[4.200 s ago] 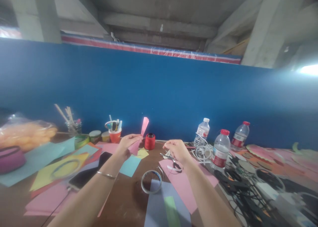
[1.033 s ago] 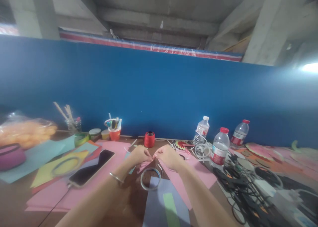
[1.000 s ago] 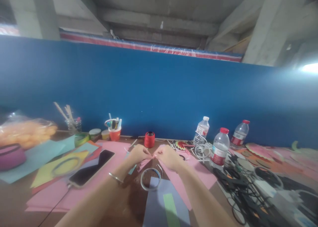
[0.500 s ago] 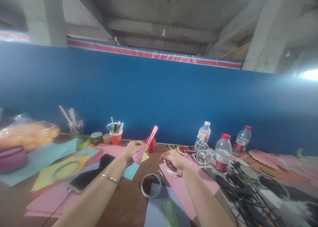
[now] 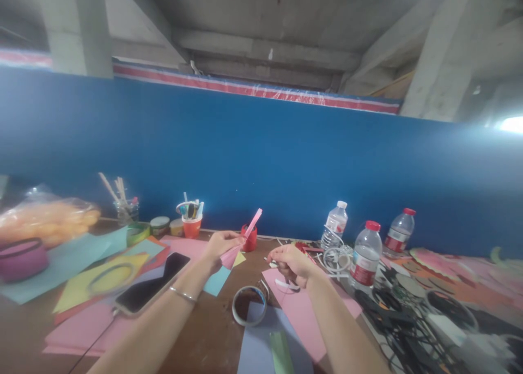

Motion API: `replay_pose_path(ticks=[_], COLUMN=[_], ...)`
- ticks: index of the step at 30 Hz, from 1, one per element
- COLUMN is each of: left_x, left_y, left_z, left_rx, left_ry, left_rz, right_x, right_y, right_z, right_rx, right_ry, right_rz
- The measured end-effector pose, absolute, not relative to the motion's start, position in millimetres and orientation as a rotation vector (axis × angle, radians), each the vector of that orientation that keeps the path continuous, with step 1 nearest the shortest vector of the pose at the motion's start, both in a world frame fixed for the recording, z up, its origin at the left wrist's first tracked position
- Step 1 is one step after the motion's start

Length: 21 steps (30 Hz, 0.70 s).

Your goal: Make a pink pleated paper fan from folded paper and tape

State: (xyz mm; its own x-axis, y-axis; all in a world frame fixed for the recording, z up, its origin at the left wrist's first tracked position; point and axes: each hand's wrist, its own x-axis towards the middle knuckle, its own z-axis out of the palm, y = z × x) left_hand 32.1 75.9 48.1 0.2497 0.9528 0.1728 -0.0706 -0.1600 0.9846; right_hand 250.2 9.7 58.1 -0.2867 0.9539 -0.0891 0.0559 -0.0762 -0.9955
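A strip of pleated pink paper [image 5: 252, 224] is pinched at its middle in my left hand [image 5: 223, 248], its narrow end pointing up and its lower part spread out like a fan. Over the pink sheet to the right, my right hand [image 5: 291, 262] is closed in a pinch. A small whitish bit shows at its fingertips, too small to name. Just beneath that hand is a white curved strip [image 5: 286, 284]. Between my forearms a roll of tape [image 5: 249, 306] lies partly on a lavender sheet [image 5: 261, 344], near a folded green paper strip [image 5: 281, 352].
On the left are a phone [image 5: 153, 284] with a cable and coloured paper sheets [image 5: 98, 278]. An orange cup of tools [image 5: 191, 227] and a red tape roll [image 5: 250, 239] stand along the blue partition. Water bottles [image 5: 365, 254] and tangled black cables [image 5: 392, 308] occupy the right.
My right hand has turned slightly and its fingertips have shifted a little right. More of the white strip beneath it shows. My left hand holds the pleated paper almost unmoved.
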Motion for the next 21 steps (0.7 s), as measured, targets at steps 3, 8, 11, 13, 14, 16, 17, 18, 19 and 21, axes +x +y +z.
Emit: replay_pose_path(ticks=[3,8,11,13,14,16,17,18,19,21], left_x=[30,29,36,44,49,56,59,60,60,55], left_y=[72,56,45,41,40,41,43,45,48,55], left_z=[54,64,61,52,47,36,31,27,24,23], left_rx=[1.487,1.742,1.879,1.940,1.964,1.994,2.000,2.001,1.998,1.982], left_ry=[0.817,0.737,0.741,0.773,0.797,0.860,0.897,0.934,0.974,1.051], left_rz=[1.083,0.624,0.284,0.162,0.133,0.146,0.174,0.217,0.270,0.408], right_x=[251,251,245,237,233,224,220,217,214,210], right_y=[14,17,14,10,8,3,1,-1,-4,-7], right_z=[50,42,44,47,48,52,54,56,57,61], right_rx=[-1.210,-1.314,-1.378,-1.417,-1.437,-1.472,-1.486,-1.497,-1.505,-1.511], right_ry=[-1.441,-1.539,-1.647,-1.735,-1.777,-1.847,-1.873,-1.894,-1.910,-1.932], right_rz=[1.432,1.348,1.279,1.214,1.166,1.052,0.995,0.941,0.889,0.788])
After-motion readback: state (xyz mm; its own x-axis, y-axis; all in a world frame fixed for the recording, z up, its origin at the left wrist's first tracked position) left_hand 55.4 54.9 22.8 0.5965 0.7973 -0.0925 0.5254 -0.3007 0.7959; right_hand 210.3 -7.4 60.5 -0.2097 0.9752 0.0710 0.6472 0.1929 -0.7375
